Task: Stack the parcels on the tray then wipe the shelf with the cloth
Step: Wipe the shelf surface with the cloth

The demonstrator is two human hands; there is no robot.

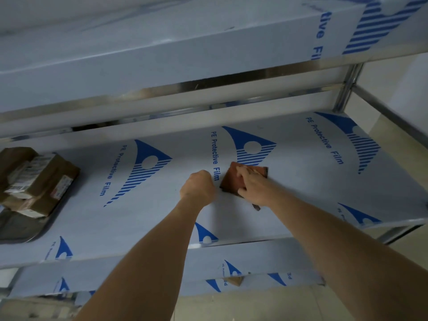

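Observation:
A reddish-brown cloth (231, 179) lies flat on the middle shelf (301, 181), which is covered in white film with blue print. My right hand (253, 185) presses flat on the cloth, fingers spread over it. Just to its left, my left hand (198, 186) is closed into a fist resting on the shelf, holding nothing that I can see. Several brown cardboard parcels (39, 179) are stacked on a dark tray (20, 230) at the far left of the same shelf.
An upper shelf (162, 59) overhangs close above the working shelf. A metal post (347, 86) stands at the back right corner. A lower shelf edge (162, 274) runs beneath my forearms. Pale floor shows to the right.

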